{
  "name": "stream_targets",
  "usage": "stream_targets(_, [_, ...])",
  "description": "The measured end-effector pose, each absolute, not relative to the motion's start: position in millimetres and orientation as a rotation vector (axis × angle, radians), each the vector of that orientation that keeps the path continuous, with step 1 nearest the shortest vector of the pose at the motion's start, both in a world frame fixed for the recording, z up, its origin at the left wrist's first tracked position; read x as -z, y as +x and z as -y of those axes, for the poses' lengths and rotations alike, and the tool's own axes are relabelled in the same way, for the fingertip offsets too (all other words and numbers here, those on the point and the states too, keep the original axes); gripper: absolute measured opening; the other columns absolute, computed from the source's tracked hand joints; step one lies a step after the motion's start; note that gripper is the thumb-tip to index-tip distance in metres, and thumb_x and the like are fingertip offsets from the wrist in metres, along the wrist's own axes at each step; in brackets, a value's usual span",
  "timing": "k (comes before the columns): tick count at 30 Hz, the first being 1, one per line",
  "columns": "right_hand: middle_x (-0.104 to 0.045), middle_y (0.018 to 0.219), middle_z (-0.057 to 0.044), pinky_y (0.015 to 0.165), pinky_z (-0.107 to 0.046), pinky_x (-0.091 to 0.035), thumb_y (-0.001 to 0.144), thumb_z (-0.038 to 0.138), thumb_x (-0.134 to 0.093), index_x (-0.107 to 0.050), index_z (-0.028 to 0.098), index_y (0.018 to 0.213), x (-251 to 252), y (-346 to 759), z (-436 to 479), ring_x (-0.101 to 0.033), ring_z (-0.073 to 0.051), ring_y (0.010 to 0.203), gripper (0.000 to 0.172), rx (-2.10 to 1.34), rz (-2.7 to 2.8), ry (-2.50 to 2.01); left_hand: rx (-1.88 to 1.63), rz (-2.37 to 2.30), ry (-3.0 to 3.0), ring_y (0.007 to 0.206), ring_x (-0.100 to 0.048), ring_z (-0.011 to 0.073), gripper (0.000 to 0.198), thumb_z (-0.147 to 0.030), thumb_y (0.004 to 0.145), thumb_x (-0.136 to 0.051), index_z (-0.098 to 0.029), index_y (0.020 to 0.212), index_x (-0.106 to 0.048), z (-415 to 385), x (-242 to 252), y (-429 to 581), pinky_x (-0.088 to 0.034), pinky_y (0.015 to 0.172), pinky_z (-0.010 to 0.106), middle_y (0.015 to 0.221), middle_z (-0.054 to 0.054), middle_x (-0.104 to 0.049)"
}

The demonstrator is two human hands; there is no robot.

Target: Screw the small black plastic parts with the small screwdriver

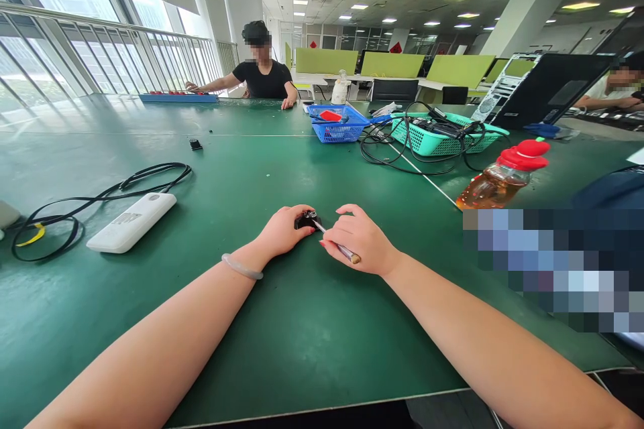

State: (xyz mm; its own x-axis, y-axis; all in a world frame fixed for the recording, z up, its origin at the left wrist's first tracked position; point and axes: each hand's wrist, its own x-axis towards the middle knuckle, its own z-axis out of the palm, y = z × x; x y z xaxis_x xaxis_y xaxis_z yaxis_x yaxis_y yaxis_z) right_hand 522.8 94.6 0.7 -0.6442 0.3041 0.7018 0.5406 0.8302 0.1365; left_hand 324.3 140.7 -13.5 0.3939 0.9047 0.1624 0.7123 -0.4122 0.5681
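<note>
In the head view my left hand (286, 229) grips a small black part (305, 220) with shiny metal on top, thumb and fingers closed about it close to the green tabletop. Its exact kind is too small to make out. My right hand (363, 241) is closed on a small screwdriver (347, 253), held slanted like a pen. The thin metal tip points left and meets the black part, or lies just beside it. A pale bangle circles my left wrist.
A white power bank (131, 222) and looped black cable (125, 184) lie left. A small black piece (196, 145) sits farther back. Beyond are a blue basket (335, 137), a green basket (437, 145) with cables, and a tilted drink bottle (496, 181). Another person sits across.
</note>
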Motion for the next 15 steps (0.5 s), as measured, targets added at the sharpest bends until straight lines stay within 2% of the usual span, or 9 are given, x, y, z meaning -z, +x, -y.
stream_targets(15, [-0.056, 0.057, 0.004, 0.090, -0.035, -0.041, 0.090, 0.022, -0.048, -0.056, 0.021, 0.072, -2.3, 523.8, -95.2, -0.047, -0.011, 0.055, 0.020, 0.342, 2.279, -0.694, -0.624, -1.409, 2.219, 0.105, -0.060, 0.0228, 0.035, -0.029, 0.078, -0.062, -0.025, 0.112, -0.061, -138.7, 9.4, 325.3, -0.048, 0.093, 0.036, 0.115, 0.001, -0.068])
